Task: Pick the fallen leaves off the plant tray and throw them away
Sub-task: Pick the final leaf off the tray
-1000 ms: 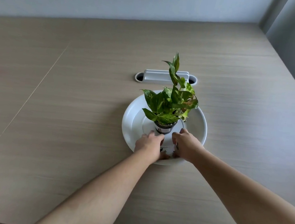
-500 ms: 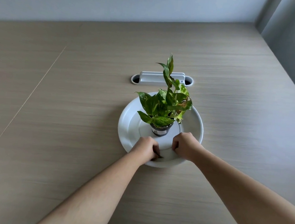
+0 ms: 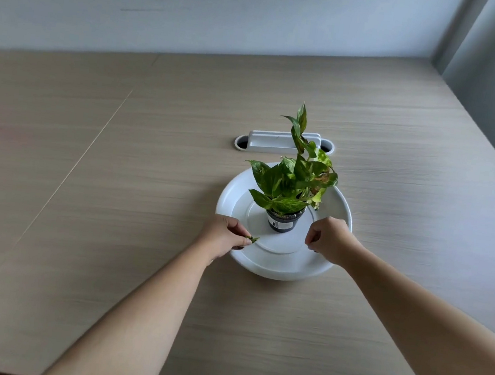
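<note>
One round white plant tray (image 3: pixel 277 264) sits on the wooden counter (image 3: pixel 113 202), towards the far right corner. It holds one small dark pot (image 3: pixel 282 222) standing upright near its centre, with one leafy green plant (image 3: pixel 294 177) in it. The tray floor around the pot appears bare. The left hand (image 3: pixel 224 236) is at the tray's near-left rim, fingers pinched together on one small green leaf (image 3: pixel 253 239). The right hand (image 3: pixel 328 239) is over the tray's near-right side, curled closed; whether it holds anything cannot be told. One white grommet cover (image 3: pixel 283 142) lies just beyond the tray.
</note>
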Demonstrator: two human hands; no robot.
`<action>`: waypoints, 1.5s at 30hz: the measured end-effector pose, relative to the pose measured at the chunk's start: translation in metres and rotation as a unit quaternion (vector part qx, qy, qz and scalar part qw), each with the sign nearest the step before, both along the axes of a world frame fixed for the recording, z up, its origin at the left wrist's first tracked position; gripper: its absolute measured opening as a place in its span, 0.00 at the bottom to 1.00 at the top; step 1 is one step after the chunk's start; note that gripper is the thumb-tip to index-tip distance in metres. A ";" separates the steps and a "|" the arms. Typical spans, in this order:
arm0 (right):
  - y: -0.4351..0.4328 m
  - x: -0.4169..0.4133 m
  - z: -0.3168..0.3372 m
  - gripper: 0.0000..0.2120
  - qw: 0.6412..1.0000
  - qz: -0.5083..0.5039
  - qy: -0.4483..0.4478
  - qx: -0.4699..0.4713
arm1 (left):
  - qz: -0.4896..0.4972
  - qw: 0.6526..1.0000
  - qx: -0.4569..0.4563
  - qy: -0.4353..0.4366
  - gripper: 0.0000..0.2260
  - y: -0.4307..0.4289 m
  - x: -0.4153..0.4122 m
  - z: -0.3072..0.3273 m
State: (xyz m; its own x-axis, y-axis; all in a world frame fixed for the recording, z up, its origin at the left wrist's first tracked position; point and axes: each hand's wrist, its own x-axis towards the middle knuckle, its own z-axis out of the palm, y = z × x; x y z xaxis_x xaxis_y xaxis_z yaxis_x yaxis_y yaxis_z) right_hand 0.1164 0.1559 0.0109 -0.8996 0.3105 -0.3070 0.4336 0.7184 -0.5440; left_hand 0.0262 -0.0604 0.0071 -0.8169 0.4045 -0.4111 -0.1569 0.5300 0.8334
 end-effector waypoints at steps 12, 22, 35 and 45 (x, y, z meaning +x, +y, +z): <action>0.103 0.192 0.020 0.16 0.954 -0.286 0.022 0.083 | -0.315 0.949 0.008 0.018 0.11 0.169 0.125 0.008; 0.142 0.523 0.010 0.10 0.855 -0.515 -0.041 0.053 | -0.536 0.840 -0.031 0.076 0.12 0.321 0.381 0.004; 0.095 0.731 -0.106 0.11 0.754 -0.628 -0.148 -0.121 | -0.691 0.692 -0.186 0.095 0.12 0.356 0.584 -0.100; 0.127 0.720 -0.199 0.11 0.701 -0.688 -0.102 -0.160 | -0.624 0.733 -0.267 0.035 0.10 0.417 0.603 -0.212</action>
State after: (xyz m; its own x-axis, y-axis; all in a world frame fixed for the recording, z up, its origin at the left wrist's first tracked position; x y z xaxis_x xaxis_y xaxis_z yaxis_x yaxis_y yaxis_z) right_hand 0.8363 0.2833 -0.1883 0.2560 0.7269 -0.6373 0.6881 -0.6001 -0.4079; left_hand 0.6289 0.3568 -0.2050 0.0265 0.6514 -0.7583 0.7622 0.4776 0.4370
